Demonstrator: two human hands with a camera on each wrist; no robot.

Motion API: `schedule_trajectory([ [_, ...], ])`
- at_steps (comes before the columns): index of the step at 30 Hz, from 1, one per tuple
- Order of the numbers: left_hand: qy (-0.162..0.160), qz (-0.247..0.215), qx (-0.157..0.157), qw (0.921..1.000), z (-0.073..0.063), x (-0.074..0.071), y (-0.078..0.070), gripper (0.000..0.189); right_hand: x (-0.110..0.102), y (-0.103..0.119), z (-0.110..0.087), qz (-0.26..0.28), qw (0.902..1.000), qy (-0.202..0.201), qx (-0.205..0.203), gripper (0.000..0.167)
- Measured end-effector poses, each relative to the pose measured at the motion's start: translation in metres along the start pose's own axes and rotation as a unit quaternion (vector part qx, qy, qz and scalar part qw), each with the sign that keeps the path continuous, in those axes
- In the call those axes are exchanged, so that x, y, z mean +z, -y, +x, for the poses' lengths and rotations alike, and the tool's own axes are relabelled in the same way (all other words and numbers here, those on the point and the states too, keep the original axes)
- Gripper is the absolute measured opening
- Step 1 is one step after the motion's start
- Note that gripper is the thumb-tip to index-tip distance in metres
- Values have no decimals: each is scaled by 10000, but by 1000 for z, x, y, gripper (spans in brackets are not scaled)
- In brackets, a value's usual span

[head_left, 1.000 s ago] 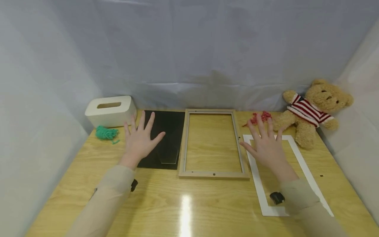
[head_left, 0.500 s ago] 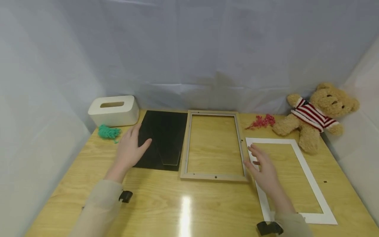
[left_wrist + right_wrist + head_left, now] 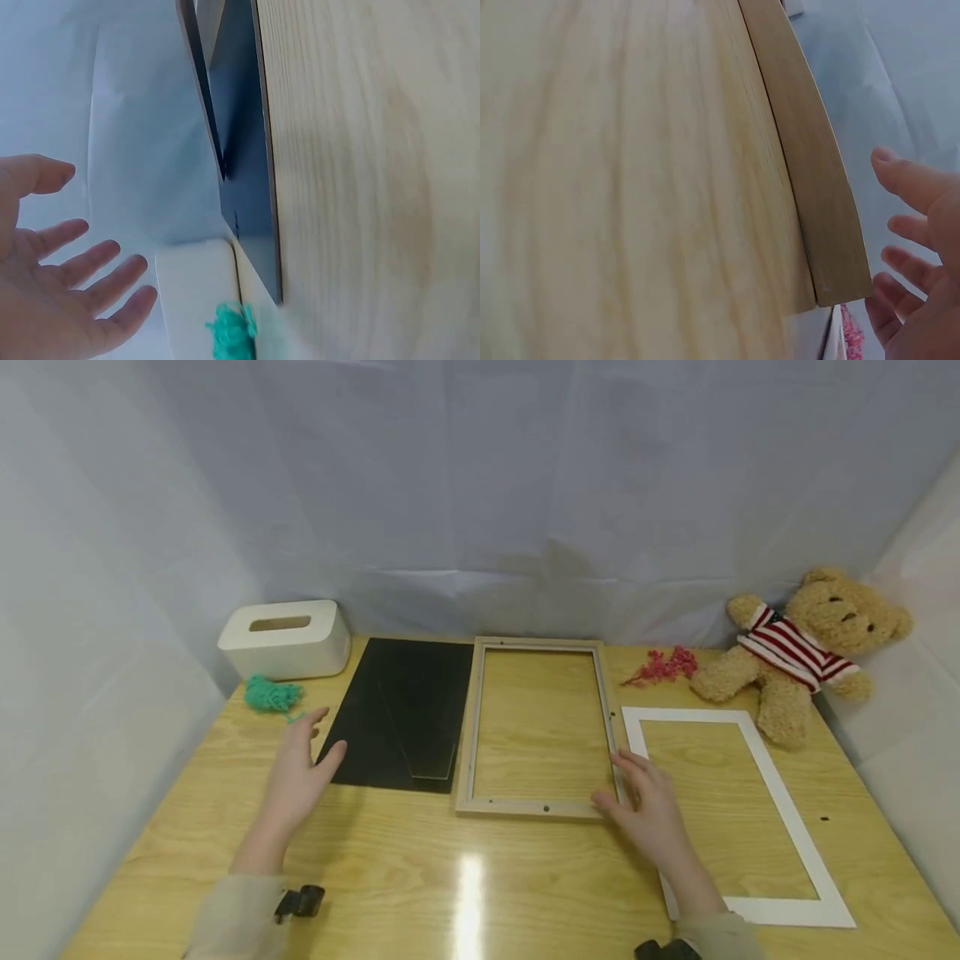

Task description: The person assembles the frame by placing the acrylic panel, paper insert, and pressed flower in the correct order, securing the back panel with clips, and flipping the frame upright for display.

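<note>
My left hand, fingers apart and slightly bent, hovers beside the near left corner of a black backing board and holds nothing. In the left wrist view the board's flap stand rises at an angle from its face. An empty wooden picture frame lies flat to the right of the board. At its near right corner is my right hand, with loosely bent fingers and the thumb apart. Whether the fingers touch the frame, I cannot tell. A white mat lies to the right, partly under my right forearm.
A white tissue box stands at the back left, with a green yarn bundle before it. Pink dried flowers and a teddy bear are at the back right. A small black piece lies right of the mat.
Both hands have drawn back toward me from over the table, and their spread fingers have relaxed. The right hand has come left to the frame's corner. The objects stay in place.
</note>
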State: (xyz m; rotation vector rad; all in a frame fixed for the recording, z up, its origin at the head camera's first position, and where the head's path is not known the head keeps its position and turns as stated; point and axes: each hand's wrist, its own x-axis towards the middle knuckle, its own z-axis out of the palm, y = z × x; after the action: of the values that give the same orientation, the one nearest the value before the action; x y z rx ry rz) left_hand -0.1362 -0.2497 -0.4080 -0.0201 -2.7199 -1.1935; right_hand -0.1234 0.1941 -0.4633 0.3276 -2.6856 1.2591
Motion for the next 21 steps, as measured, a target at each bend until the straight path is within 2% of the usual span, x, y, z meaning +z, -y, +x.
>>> schedule_trajectory([
  [4, -69, -751, -244, 9969, -5, -11, 8, 56, 4, -1, -3, 173, 9992, -73, 346, 70],
  [8, -230, -1064, -602, 9922, -8, -21, 17, 49, 7, -5, -9, 426, 9964, -304, 660, 76],
  [11, -311, -1061, -793, 9907, -9, -27, 23, 46, 10, -12, -13, 442, 9960, -477, 606, 73],
  [14, -406, -1320, -895, 9864, -9, -32, 31, 46, 14, -20, -15, 310, 9972, -589, 351, 70],
  [17, -468, -1173, -814, 9886, -6, -41, 41, 46, 16, -24, -17, 220, 9975, -646, 159, 70],
  [21, -585, -597, -332, 9960, 0, -56, 68, 42, 15, -21, -17, 208, 9977, -643, 94, 69],
])
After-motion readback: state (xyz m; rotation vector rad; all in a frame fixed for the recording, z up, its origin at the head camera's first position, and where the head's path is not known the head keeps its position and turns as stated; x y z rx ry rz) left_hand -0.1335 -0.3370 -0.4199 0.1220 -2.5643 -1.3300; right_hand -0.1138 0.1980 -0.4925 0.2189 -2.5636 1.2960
